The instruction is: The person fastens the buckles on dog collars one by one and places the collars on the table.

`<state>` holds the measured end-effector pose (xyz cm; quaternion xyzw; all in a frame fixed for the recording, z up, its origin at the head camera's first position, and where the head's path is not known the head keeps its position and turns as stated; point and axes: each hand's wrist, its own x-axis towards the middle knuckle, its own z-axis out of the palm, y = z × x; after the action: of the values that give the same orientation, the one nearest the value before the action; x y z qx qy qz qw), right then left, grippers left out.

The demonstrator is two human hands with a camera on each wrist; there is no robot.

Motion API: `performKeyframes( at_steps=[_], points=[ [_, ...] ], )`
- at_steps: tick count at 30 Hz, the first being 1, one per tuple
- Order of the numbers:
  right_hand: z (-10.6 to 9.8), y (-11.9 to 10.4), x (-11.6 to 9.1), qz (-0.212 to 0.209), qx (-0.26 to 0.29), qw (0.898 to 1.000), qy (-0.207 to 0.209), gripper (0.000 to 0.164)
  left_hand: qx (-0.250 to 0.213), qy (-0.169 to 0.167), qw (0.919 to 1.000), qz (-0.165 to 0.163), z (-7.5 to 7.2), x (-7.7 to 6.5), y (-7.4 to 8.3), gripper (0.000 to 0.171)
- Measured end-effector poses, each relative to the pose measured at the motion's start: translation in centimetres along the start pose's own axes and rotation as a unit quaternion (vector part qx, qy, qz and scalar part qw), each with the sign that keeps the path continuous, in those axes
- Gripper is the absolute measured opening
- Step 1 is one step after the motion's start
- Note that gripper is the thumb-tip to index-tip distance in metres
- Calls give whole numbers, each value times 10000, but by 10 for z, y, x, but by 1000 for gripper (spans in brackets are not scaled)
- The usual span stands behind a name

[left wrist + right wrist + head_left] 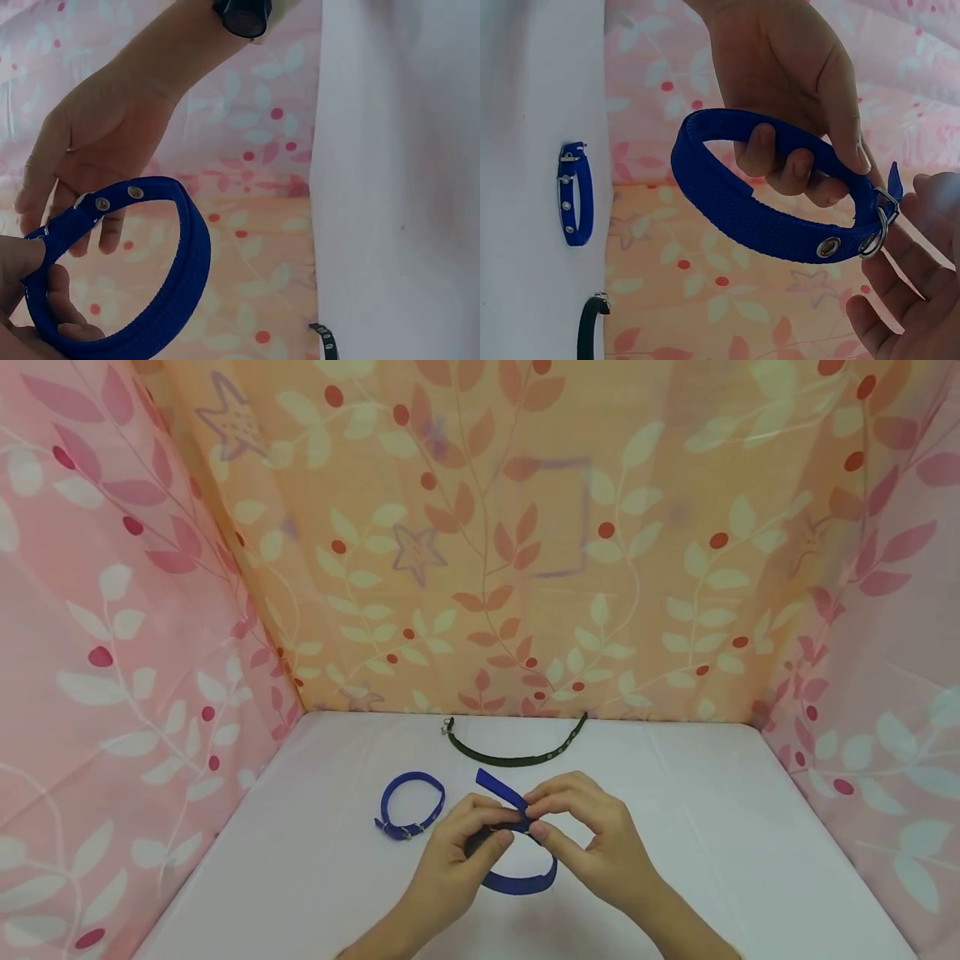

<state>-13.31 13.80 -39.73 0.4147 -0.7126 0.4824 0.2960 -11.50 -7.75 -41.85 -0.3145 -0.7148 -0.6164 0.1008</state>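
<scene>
A blue pet collar (pixel 521 884) is bent into a loop between my two hands, raised over the table's near middle. My left hand (pixel 461 847) grips the band near its buckle; in the right wrist view, its curled fingers (pixel 801 162) pass through the loop. The thumb and fingertips of my right hand (pixel 596 835) pinch the strap by the metal buckle (pixel 887 202), where a short strap tip (pixel 895 182) sticks out. A D-ring hangs beside the buckle. Metal eyelets (pixel 135 193) show along the band. Part of the buckle is hidden behind fingers in the head view.
Left of my hands, a second blue collar (pixel 386 806) lies on the white table (pixel 300 860), closed into a ring. A dark green collar (pixel 510 762) curves open along the back edge. Patterned cloth walls (pixel 480 527) rise at the back and both sides.
</scene>
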Motion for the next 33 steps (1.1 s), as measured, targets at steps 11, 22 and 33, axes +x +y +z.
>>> performKeyframes(
  at_steps=[11, 22, 33],
  points=[
    [-3, -6, 2, 291, -181, 9994, -102, 42, 209, 58, 9956, -914, 1, 0, 9, 31],
    [-9, -7, 2, 748, -607, 9904, -989, 32, -54, 247, 9871, -1583, -5, 2, 14, 50],
    [-4, -5, 3, -12, -637, 9961, -612, 38, -72, 34, 9870, -1602, -5, 1, 13, 38]
  ],
)
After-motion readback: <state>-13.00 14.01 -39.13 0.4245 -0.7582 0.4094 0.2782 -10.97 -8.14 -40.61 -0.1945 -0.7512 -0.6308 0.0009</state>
